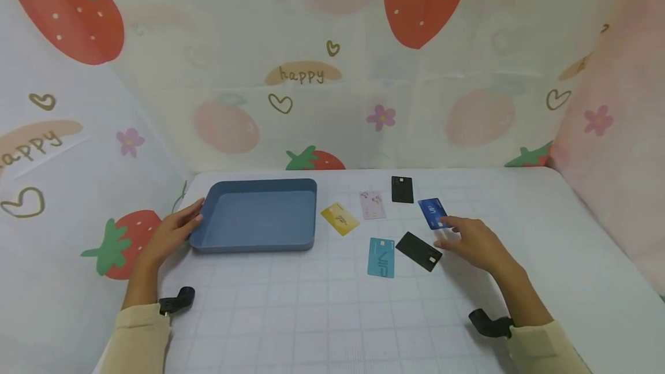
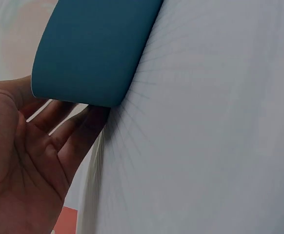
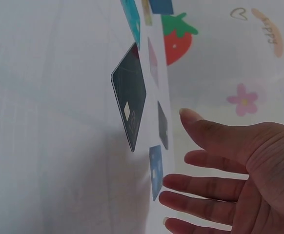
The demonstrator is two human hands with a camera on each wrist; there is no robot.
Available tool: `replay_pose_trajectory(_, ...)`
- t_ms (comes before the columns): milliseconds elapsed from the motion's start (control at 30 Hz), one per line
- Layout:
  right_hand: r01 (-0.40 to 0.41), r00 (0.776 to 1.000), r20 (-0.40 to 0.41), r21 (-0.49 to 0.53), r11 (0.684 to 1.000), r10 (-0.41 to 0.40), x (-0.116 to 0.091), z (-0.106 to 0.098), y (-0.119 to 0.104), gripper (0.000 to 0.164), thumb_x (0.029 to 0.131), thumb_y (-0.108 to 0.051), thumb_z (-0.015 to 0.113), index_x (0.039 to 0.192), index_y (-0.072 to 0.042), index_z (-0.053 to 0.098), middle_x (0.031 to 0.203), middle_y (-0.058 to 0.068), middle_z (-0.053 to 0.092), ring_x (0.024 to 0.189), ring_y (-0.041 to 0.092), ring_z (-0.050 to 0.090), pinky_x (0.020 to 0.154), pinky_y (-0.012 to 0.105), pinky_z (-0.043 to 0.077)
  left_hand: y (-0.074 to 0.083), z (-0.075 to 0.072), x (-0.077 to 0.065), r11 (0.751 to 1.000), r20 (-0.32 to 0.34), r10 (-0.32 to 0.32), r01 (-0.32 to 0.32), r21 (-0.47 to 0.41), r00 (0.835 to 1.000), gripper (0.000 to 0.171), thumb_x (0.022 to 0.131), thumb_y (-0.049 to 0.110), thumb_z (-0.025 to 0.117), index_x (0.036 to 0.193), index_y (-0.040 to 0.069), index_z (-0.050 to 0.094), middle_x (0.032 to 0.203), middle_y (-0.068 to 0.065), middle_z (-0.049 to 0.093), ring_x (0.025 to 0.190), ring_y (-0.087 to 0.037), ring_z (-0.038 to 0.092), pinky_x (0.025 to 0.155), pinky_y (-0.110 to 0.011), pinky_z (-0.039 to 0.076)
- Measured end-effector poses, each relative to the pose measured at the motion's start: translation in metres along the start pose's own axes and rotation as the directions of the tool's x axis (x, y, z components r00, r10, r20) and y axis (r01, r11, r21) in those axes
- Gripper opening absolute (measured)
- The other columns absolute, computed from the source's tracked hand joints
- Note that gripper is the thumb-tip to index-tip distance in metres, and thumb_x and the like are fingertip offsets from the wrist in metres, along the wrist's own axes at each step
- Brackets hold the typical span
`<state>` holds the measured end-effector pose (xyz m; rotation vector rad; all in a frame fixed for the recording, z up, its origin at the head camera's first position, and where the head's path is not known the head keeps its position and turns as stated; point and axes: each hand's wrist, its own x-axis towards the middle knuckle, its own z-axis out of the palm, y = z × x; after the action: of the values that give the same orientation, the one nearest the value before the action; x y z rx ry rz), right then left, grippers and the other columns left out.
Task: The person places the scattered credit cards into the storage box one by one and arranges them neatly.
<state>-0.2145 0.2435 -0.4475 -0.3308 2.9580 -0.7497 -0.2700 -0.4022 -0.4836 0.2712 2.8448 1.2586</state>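
Observation:
My left hand (image 1: 174, 232) lies against the left end of a blue-grey rectangular tray (image 1: 254, 249), fingers fairly straight. In the left wrist view the fingers (image 2: 66, 131) run behind the tray's near corner (image 2: 78, 73). My right hand (image 1: 475, 241) hovers at the right of the cards, thumb apart from the fingers and nothing between them. Its fingertips overlap the lower edge of a dark blue card (image 1: 431, 211). Left of the thumb lies a tilted black card (image 1: 418, 251) with a chip, also seen in the right wrist view. The tray holds nothing.
Other cards lie flat on the white gridded table (image 1: 312, 316): a light blue card (image 1: 381, 257), a yellow card (image 1: 340, 218), a pale pink card (image 1: 372, 205) and a second black card (image 1: 402, 190). A strawberry-printed cloth (image 1: 228, 62) hangs behind the table.

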Motion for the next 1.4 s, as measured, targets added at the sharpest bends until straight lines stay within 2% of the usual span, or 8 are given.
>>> replay_pose_trajectory(100,0.007,1.0,0.016,0.02,1.0,-0.007,0.001,0.001,0.0,0.058,0.091,-0.03,0.078,0.135,0.004,0.061,0.117,0.027,0.069,0.109,0.044,0.063,0.087,0.06,0.053,-0.003,0.0,-0.002,0.998,0.01,-0.018,0.018,-0.067,1.0,0.062,0.107,0.035,0.053,0.16,0.014,0.03,0.162,-0.015,0.032,0.148,-0.039,0.029,0.1,-0.005,0.032)
replay_pose_trajectory(167,-0.007,0.999,0.038,0.026,1.0,0.006,0.003,0.003,-0.001,0.057,0.089,-0.032,0.079,0.133,0.001,0.063,0.114,0.023,0.07,0.106,0.041,0.064,0.085,0.056,0.055,-0.004,0.001,-0.004,0.994,0.016,-0.024,0.026,-0.107,1.0,0.063,0.107,0.036,0.053,0.161,0.015,0.029,0.163,-0.014,0.03,0.15,-0.038,0.025,0.096,-0.001,0.029)
replay_pose_trajectory(267,-0.034,0.997,0.068,0.027,0.999,0.032,0.006,0.006,-0.004,0.054,0.087,-0.032,0.082,0.128,-0.002,0.066,0.109,0.017,0.07,0.098,0.033,0.065,0.078,0.047,0.057,-0.007,0.002,-0.005,0.991,0.022,-0.03,0.033,-0.127,0.999,0.064,0.106,0.036,0.053,0.162,0.017,0.027,0.164,-0.014,0.028,0.151,-0.035,0.025,0.094,0.001,0.029)
replay_pose_trajectory(400,-0.075,0.993,0.095,0.015,0.997,0.074,0.007,0.012,-0.008,0.053,0.082,-0.034,0.086,0.123,-0.004,0.069,0.103,0.011,0.068,0.09,0.025,0.061,0.07,0.038,0.053,-0.01,0.005,-0.004,0.977,0.027,-0.026,0.031,-0.212,0.999,0.064,0.107,0.034,0.054,0.162,0.015,0.026,0.164,-0.014,0.026,0.153,-0.027,0.023,0.096,0.0,0.031)
replay_pose_trajectory(600,-0.09,0.991,0.093,-0.072,0.993,0.096,0.008,0.019,-0.013,0.054,0.075,-0.04,0.09,0.115,-0.007,0.071,0.105,0.012,0.068,0.094,0.029,0.063,0.075,0.046,0.055,-0.013,0.006,-0.002,0.938,0.039,-0.026,0.038,-0.345,0.999,0.065,0.106,0.031,0.055,0.161,0.013,0.027,0.165,-0.012,0.023,0.153,-0.014,0.018,0.099,-0.003,0.034)
replay_pose_trajectory(833,-0.105,0.987,0.109,-0.107,0.989,0.117,0.008,0.026,-0.017,0.062,0.069,-0.042,0.093,0.115,-0.008,0.07,0.115,0.017,0.065,0.103,0.033,0.063,0.083,0.052,0.056,-0.017,0.008,-0.006,0.939,0.046,-0.033,0.046,-0.341,0.998,0.063,0.107,0.032,0.054,0.161,0.016,0.028,0.167,-0.01,0.021,0.154,-0.015,0.016,0.099,-0.002,0.032)
replay_pose_trajectory(1233,-0.11,0.99,0.078,-0.127,0.986,0.121,0.007,0.032,-0.019,0.065,0.066,-0.038,0.096,0.114,-0.007,0.066,0.113,0.018,0.061,0.096,0.032,0.06,0.079,0.051,0.054,-0.02,0.009,-0.009,0.937,0.038,-0.078,0.086,-0.34,0.996,0.064,0.106,0.038,0.054,0.161,0.021,0.028,0.167,-0.007,0.022,0.156,-0.022,0.013,0.098,-0.001,0.031)
replay_pose_trajectory(1400,-0.116,0.99,0.072,-0.124,0.986,0.125,0.007,0.032,-0.017,0.061,0.067,-0.034,0.096,0.111,-0.005,0.066,0.115,0.021,0.061,0.095,0.032,0.059,0.076,0.048,0.053,-0.018,0.011,-0.008,0.929,0.036,-0.061,0.07,-0.362,0.997,0.063,0.106,0.037,0.055,0.161,0.018,0.03,0.167,-0.007,0.024,0.155,-0.019,0.014,0.099,-0.002,0.032)
